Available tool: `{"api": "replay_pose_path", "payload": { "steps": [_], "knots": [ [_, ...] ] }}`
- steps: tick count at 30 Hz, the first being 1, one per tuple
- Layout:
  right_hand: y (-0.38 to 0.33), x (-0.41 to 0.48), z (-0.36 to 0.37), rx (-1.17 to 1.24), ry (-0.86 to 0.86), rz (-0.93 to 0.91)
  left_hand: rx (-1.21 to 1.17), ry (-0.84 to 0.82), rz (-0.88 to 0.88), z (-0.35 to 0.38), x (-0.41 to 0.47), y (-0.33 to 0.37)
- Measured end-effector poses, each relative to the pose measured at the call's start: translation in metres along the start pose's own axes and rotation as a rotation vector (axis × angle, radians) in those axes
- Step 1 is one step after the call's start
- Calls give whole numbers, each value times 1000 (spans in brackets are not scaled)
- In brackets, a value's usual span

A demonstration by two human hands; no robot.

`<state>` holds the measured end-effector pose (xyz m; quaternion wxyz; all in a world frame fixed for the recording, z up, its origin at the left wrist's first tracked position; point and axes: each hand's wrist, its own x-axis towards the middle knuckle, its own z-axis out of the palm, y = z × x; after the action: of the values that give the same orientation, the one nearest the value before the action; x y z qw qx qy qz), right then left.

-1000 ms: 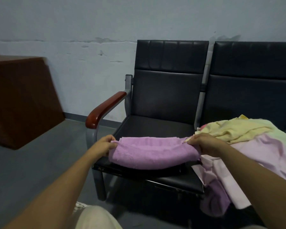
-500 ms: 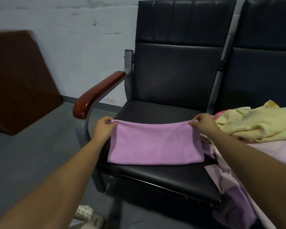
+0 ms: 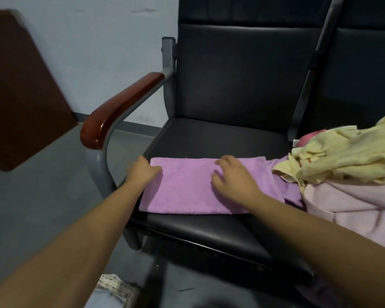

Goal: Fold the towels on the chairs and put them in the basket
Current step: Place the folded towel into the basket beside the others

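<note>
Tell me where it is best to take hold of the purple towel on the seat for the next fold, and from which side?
I would pinch the two corners of its right short end, coming from above. The purple towel lies flat as a long strip across the seat, and the left hand is at the other end, so that end can fold over.

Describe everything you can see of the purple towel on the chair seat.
The purple towel looks like soft terry cloth, folded into a flat, long rectangle. It lies across the front half of the black chair seat, long side running left to right. The right hand rests on it near the middle, fingers spread. The left hand touches its left end; the grip is unclear. Its right end meets a heap of yellow towels and pale pink cloth.
</note>
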<state>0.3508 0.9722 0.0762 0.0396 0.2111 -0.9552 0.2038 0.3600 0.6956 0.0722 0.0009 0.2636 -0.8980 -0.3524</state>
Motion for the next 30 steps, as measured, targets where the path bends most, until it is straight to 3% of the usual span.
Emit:
{"api": "replay_pose_path", "payload": {
  "steps": [5,9,15,19,22,25,28,30],
  "knots": [
    [-24,-30,26,-152,-270,-44,161,-168,-68,-6,-23,3],
    [-32,-47,37,-157,-286,-14,207,-133,-29,-3,-42,-8],
    [-60,-69,41,-118,-346,-6,1,-105,100,-24,-64,-13],
    [-62,-61,20,236,-332,96,40,-50,273,-37,-81,11],
    [-61,-53,-2,795,-106,353,114,-71,408,-35,-100,43],
    [-62,-55,-14,1357,-92,593,115,-197,516,-23,-120,68],
    [-57,-57,-13,1421,-80,722,-89,-338,501,-2,-130,66],
    [-52,-59,-7,1251,-86,722,-94,-292,470,7,-129,54]
  ]
}}
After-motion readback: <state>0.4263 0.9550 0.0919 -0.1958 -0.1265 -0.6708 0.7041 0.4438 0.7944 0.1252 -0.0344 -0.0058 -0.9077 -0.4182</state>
